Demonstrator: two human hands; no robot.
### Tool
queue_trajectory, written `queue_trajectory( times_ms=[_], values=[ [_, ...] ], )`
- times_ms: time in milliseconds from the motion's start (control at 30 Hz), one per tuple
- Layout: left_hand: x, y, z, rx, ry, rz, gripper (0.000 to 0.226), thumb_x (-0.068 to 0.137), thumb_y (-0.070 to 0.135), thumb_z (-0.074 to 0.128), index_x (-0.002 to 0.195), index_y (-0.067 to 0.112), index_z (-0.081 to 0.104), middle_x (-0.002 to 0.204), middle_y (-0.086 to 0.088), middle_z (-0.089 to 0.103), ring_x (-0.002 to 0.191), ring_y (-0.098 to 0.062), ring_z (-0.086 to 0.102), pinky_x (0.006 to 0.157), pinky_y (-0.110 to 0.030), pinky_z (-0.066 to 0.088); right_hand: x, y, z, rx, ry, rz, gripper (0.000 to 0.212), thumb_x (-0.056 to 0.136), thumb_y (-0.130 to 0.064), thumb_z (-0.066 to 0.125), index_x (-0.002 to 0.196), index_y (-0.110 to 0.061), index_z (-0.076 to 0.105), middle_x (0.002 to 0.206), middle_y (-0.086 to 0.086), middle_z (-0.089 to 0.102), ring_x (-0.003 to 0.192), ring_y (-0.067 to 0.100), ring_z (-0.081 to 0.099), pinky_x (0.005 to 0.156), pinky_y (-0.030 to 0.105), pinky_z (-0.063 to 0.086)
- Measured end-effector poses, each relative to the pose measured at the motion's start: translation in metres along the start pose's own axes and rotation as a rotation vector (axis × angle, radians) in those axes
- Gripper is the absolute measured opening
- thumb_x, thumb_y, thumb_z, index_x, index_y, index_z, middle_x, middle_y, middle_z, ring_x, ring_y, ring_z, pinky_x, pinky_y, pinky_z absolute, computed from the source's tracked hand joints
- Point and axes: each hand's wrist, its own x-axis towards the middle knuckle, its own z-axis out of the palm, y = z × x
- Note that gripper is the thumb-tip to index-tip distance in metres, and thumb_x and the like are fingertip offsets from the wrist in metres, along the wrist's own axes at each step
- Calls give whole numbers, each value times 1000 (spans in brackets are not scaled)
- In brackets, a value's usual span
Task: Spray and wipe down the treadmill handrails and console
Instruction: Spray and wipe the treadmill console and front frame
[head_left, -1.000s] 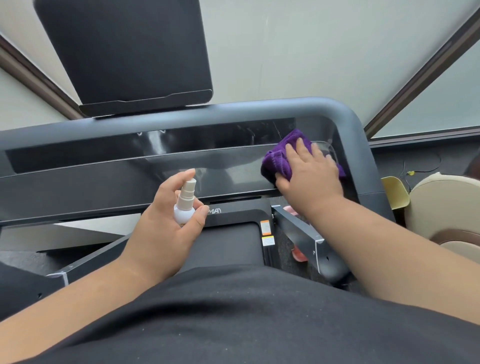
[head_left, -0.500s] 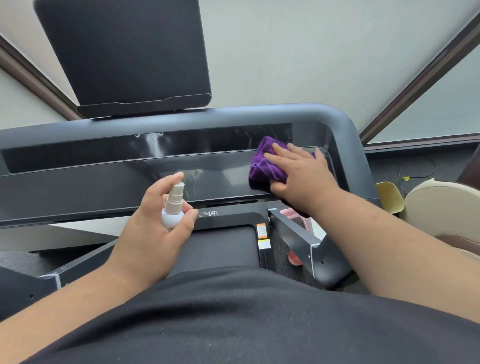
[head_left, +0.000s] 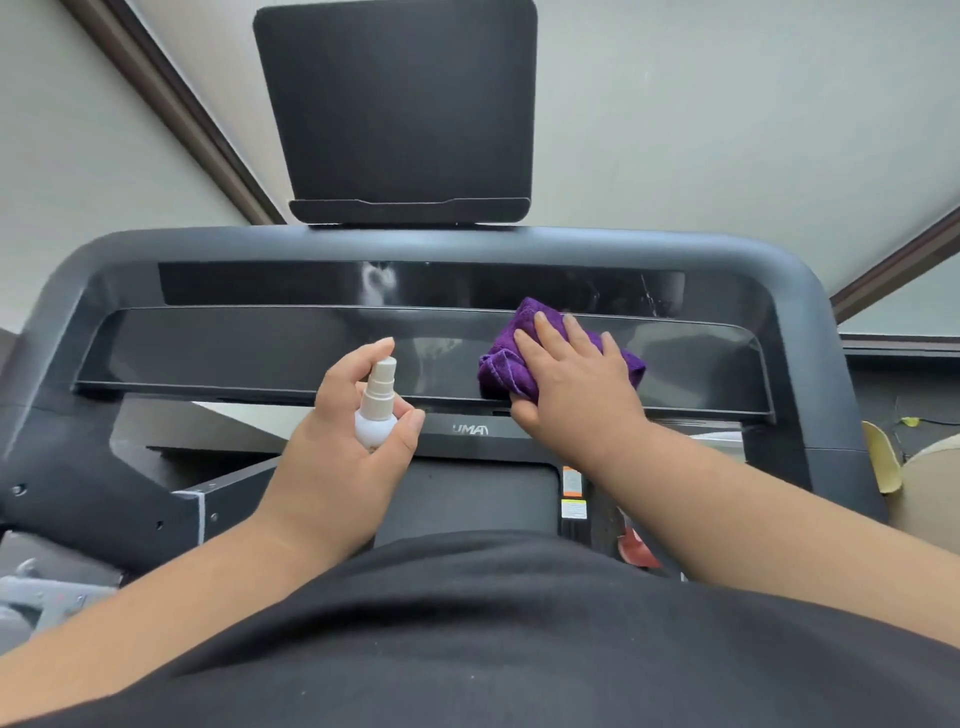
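The treadmill's glossy black console (head_left: 260, 353) spans the view inside a dark grey handrail frame (head_left: 800, 291). My right hand (head_left: 576, 384) lies flat on a bunched purple cloth (head_left: 511, 358) and presses it against the console right of centre. My left hand (head_left: 337, 457) hovers just in front of the console's lower edge at the middle. It grips a small white spray bottle (head_left: 375, 415) upright, with the index finger raised beside the nozzle. Smears show on the console's upper strip.
A black tablet holder (head_left: 400, 104) stands above the console's middle. The running belt (head_left: 467, 499) lies below, with a warning sticker (head_left: 571, 493) at its right. A beige seat (head_left: 935, 467) and a yellowish object (head_left: 880, 462) stand at the right; a grey machine part (head_left: 47, 597) lies lower left.
My right hand has slid the purple cloth leftward along the console, from its right end toward the middle. The view has turned left. My left hand still holds the bottle.
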Motion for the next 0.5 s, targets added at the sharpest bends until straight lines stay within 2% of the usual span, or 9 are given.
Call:
queue_trajectory(
  times_ms=[167,333,500],
  values=[
    [-12,-18,-25,34,70,-31,68,90,25,68,128,68,30,96,22,65,80,-5,62,70,-1,40,14,-34,5,-26,13,-29,81,85,-69,34,154,-28,23,164,4,18,150,32,15,116,59,17],
    [-21,-38,-53,11,85,-76,67,92,23,68,126,69,32,94,21,64,74,-6,61,69,-4,41,30,-72,6,-62,1,-67,90,83,-78,28,154,-24,22,164,7,19,149,35,16,115,60,20],
    [-24,-63,-83,1,81,-78,72,92,18,68,126,70,31,92,18,62,76,-6,60,71,-3,39,48,-118,9,-96,-20,-103,95,81,-81,33,153,-20,21,163,10,18,149,37,16,115,61,21]
  ],
)
